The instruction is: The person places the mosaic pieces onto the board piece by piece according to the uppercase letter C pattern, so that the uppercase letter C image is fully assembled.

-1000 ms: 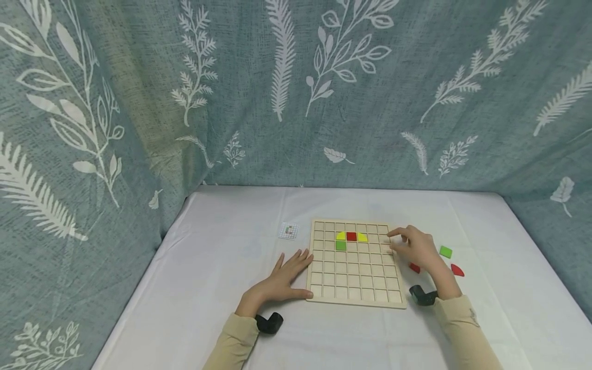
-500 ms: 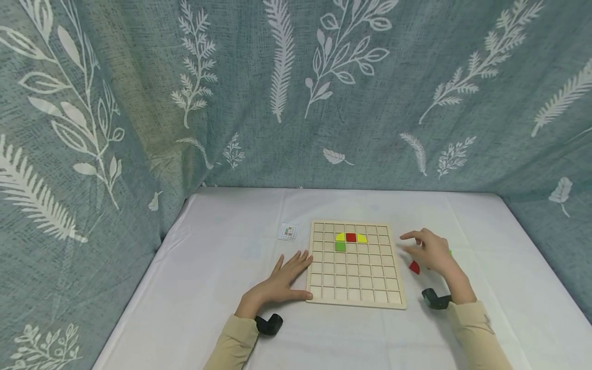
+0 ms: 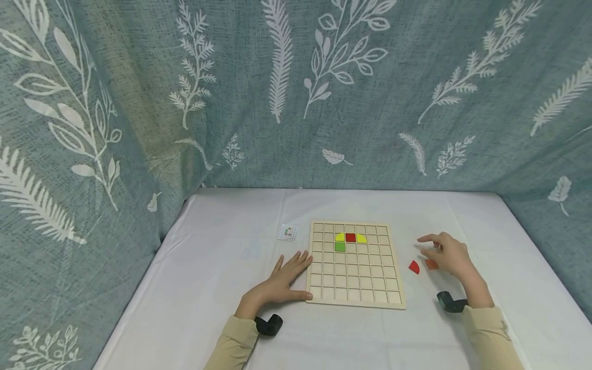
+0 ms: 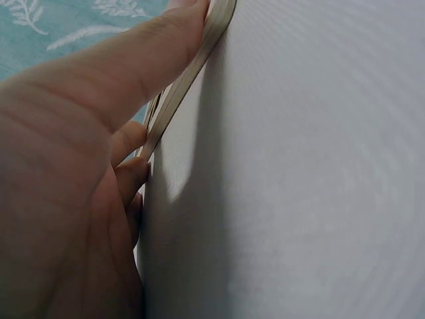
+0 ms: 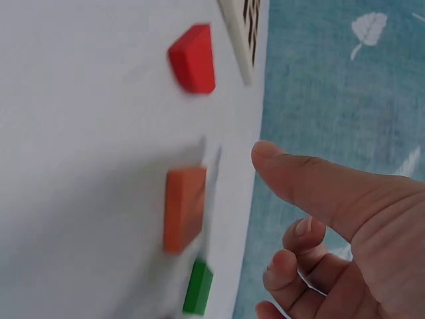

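Observation:
A wooden grid board (image 3: 356, 282) lies on the white table. Set in its upper cells are a red square (image 3: 350, 238), two yellow rounded pieces (image 3: 361, 238) on either side of it, and a green square (image 3: 340, 246). My left hand (image 3: 281, 283) rests at the board's left edge, thumb and fingers spread. Right of the board, my right hand (image 3: 449, 255) hovers over the loose pieces with thumb and index finger apart, holding nothing. Beside it lie a red quarter-round piece (image 3: 413, 266) and an orange piece (image 3: 431, 264). The right wrist view shows a green piece (image 5: 198, 287), hidden by the hand in the head view.
A small card (image 3: 288, 232) printed with a grid and coloured cells lies left of the board. A blue-green leaf-patterned cloth (image 3: 296, 154) hangs behind the table. Each wrist wears a black camera (image 3: 450, 302).
My right hand has moved right, away from the board's edge to above the loose pieces, revealing the orange piece and covering the green one. The left hand stays put.

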`<state>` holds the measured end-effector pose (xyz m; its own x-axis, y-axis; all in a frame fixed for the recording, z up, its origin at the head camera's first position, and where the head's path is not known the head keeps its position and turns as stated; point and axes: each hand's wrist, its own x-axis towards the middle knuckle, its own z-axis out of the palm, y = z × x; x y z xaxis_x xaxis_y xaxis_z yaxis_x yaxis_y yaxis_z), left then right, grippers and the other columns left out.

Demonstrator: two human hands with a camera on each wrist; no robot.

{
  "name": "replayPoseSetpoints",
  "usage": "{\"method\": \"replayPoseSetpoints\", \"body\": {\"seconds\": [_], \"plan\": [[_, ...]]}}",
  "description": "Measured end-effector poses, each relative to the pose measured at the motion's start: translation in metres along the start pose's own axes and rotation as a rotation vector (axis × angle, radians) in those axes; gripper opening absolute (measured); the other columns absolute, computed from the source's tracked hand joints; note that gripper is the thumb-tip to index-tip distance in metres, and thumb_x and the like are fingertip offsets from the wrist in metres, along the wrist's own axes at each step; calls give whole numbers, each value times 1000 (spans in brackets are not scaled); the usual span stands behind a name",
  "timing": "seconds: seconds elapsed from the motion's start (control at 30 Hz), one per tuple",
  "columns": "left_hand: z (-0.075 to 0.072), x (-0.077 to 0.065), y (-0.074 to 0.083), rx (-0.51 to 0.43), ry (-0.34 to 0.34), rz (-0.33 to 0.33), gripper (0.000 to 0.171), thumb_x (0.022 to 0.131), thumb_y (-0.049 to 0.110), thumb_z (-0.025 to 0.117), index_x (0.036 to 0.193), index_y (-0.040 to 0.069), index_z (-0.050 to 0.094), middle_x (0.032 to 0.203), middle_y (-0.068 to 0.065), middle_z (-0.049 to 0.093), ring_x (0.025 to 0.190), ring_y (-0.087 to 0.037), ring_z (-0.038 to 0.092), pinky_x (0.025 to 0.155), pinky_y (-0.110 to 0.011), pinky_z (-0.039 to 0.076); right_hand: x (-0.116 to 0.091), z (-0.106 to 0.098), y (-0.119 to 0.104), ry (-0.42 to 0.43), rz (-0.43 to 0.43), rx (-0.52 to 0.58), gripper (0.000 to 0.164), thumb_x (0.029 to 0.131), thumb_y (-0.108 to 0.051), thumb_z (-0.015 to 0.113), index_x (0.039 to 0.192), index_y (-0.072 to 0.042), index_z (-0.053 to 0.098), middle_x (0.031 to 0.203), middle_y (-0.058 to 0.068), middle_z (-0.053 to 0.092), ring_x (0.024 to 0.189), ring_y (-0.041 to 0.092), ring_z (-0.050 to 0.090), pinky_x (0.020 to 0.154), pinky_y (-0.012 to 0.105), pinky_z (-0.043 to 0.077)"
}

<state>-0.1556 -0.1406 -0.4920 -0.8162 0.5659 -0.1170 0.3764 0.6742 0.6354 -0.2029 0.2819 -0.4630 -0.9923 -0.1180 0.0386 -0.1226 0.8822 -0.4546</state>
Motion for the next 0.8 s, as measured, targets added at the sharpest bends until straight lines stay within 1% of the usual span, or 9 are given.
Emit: {"method": "replayPoseSetpoints", "body": {"seconds": [0.13,0.3,0.5,0.8], "plan": [[0,0,0,-3,-2,1,88,80,47,66,148,14,22,156,-5,12,144,-24,4,115,-50,-9,-5,-5,7,-4,16,-1,29,85,-16,65,112,-6,65,80,8,52,67,19,44,58,30,30],[0,1,-1,-6,-4,8,87,81,47,66,148,14,22,156,-5,12,144,-24,3,114,-50,-10,-11,-12,16,2,3,-21,31,83,-14,66,111,-4,64,83,12,55,72,23,47,62,35,32],[0,1,-1,-13,-6,8,87,81,47,66,149,14,21,156,-5,11,144,-24,3,114,-50,-10,-15,-14,28,-10,40,-26,31,83,-13,66,112,-1,63,85,15,55,76,27,48,67,47,35],[1,2,-1,-14,-5,6,88,81,48,66,149,14,21,156,-5,12,144,-24,3,114,-50,-10,-20,-14,42,-3,88,-34,33,83,-12,65,114,-1,61,87,19,54,78,30,48,68,51,35]]}}
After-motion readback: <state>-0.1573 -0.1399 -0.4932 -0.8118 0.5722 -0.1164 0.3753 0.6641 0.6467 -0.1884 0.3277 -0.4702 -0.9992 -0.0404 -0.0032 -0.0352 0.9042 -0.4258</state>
